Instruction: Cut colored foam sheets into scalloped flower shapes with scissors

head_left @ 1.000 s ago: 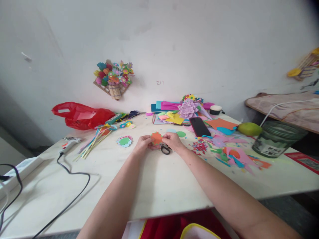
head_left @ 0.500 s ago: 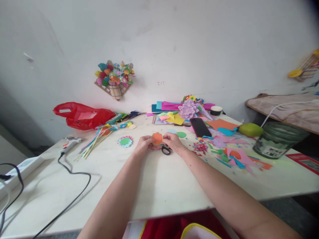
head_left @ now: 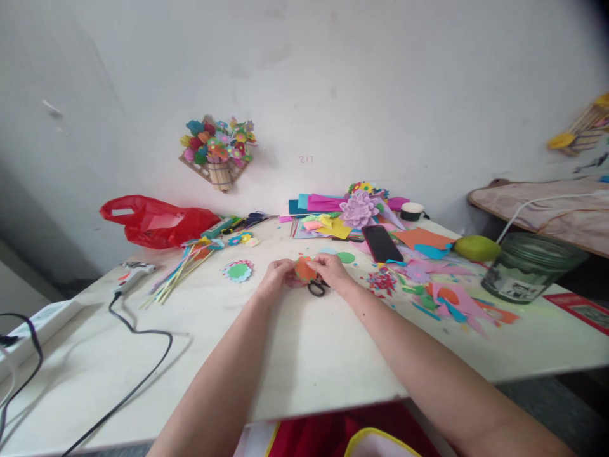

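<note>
Between my hands is an orange scalloped disc (head_left: 304, 269), tilted and pinched at its edges. My left hand (head_left: 278, 277) grips its left side, fingers closed. On the other side, my right hand (head_left: 332, 269) pinches the right edge. Black-handled scissors (head_left: 316, 289) lie on the table just below the disc, their blades hidden. A green round on a pale blue scalloped disc (head_left: 238, 271) rests to the left of my hands. Behind my right hand lies a plain green circle (head_left: 346, 258).
A glue gun (head_left: 136, 274) with its cord and a red plastic bag (head_left: 159, 221) are at left. To the right are a phone (head_left: 382, 244), red and blue paper bits (head_left: 382, 281), coloured scraps (head_left: 457, 301) and a glass jar (head_left: 518, 270). A lilac flower (head_left: 359, 209) sits at the back.
The orange disc has turned from facing me to a more tilted position and shifted slightly right. Both hands keep their hold, nearly in place.
</note>
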### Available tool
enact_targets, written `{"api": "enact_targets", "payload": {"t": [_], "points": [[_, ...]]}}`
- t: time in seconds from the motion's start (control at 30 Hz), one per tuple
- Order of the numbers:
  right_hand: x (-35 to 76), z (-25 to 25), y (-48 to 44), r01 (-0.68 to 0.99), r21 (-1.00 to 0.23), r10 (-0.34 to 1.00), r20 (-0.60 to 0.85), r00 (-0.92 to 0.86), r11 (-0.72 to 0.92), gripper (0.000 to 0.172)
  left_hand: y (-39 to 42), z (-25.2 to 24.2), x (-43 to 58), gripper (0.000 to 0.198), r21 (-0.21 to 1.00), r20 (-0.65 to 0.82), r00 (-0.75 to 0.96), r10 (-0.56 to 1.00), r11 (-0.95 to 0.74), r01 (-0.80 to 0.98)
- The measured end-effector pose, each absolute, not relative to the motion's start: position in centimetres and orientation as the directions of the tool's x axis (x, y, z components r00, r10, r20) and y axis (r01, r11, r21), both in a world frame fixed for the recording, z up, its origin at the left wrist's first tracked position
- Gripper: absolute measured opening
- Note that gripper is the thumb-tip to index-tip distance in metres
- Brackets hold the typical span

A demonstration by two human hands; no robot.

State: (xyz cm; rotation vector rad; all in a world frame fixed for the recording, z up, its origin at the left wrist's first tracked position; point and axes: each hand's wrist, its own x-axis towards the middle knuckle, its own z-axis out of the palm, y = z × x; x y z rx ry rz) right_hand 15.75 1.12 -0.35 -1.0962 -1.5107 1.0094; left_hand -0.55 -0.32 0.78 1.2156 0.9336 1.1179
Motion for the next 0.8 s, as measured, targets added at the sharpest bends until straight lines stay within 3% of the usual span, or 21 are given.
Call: {"api": "enact_targets", "payload": {"t": [0.1, 0.3, 0.43, 0.8], "points": [[15.86, -0.28, 1.12, 0.119, -0.967, 0.973, 0.215, -0.089, 0.225, 0.030, -0.13, 0.77, -0.73, 0.036, 0.976, 0.013, 0.201, 0.980, 0.031, -0.215], [15.81, -0.24, 1.01, 0.045, -0.972, 0.971, 0.225, -0.080, 0.230, 0.031, -0.52, 0.51, -0.44, 0.038, 0.998, -0.034, 0.275, 0.961, 0.048, -0.045], [15.73, -0.22, 0.95, 0.018, -0.973, 0.970, 0.226, -0.086, 0.229, 0.032, -0.71, 0.48, -0.25, 0.041, 0.999, -0.024, 0.257, 0.966, 0.034, -0.036], [15.62, 0.07, 0.56, 0.082, -0.979, 0.977, 0.177, -0.120, 0.187, 0.023, -0.61, 0.43, -0.23, 0.033, 0.997, 0.063, 0.172, 0.983, -0.055, -0.055]]}}
